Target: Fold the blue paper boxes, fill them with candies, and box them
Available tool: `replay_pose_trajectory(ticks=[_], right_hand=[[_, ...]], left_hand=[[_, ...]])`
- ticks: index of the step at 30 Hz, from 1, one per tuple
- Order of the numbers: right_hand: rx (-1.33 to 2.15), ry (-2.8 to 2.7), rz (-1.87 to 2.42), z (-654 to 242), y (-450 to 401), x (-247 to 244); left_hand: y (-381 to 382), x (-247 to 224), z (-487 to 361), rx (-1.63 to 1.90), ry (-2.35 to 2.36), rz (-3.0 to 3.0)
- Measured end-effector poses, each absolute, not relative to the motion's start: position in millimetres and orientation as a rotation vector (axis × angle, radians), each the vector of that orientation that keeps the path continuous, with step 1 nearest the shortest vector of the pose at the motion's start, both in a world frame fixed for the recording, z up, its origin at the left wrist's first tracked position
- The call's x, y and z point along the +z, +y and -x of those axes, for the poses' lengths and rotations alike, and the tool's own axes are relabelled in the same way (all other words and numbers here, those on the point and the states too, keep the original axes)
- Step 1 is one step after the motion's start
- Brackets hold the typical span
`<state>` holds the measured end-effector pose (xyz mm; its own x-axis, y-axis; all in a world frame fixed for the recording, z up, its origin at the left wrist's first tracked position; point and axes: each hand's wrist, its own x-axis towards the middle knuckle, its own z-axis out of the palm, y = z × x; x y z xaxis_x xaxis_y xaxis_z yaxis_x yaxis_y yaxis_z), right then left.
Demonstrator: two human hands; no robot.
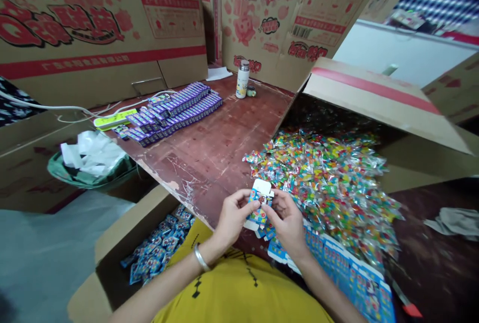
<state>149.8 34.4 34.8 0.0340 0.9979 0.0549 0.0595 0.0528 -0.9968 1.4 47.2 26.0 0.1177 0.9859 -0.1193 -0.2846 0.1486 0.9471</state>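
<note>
Between my two hands is a small blue printed candy box (261, 202), its white top flap standing up and end flaps sticking out at the bottom. My left hand (235, 216) pinches its left side, thumb on the front. On the right edge, my right hand (288, 221) grips it with thumb and fingers. Flat blue box blanks (337, 263) lie in a row under and beside my right forearm. Just beyond them spreads a big heap of clear candy packets (329, 178) with colourful sweets, spilling from a tipped carton (374, 96).
Purple boxes (175, 111) stand in rows at the table's far left, near a yellow-green power strip (114, 119). A bottle (243, 80) stands at the back. Below left, an open carton (127, 228) holds blue packs (160, 245). A grey cloth (454, 222) lies right.
</note>
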Motion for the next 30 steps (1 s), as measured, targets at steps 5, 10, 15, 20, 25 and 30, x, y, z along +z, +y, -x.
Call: replay_pose_trajectory(ticks=[5, 10, 15, 20, 25, 30], right_hand=[[1.012, -1.140, 1.240, -143, 34, 17], [0.975, -1.283, 1.308, -151, 38, 14], [0.996, -1.319, 1.213, -149, 41, 21], [1.043, -1.245, 1.156, -147, 46, 31], [1.258, -1.311, 1.152, -154, 54, 41], [1.401, -1.269, 1.252, -161, 62, 41]], left_hand=[[39, 30, -7, 1.231, 0.974, -0.978], [45, 34, 5, 1.063, 0.904, -1.131], [47, 33, 7, 1.008, 0.916, -1.193], [45, 33, 3, 1.111, 0.979, -1.104], [42, 36, 8, 1.038, 1.012, -1.178], [40, 38, 13, 0.987, 1.018, -1.248]])
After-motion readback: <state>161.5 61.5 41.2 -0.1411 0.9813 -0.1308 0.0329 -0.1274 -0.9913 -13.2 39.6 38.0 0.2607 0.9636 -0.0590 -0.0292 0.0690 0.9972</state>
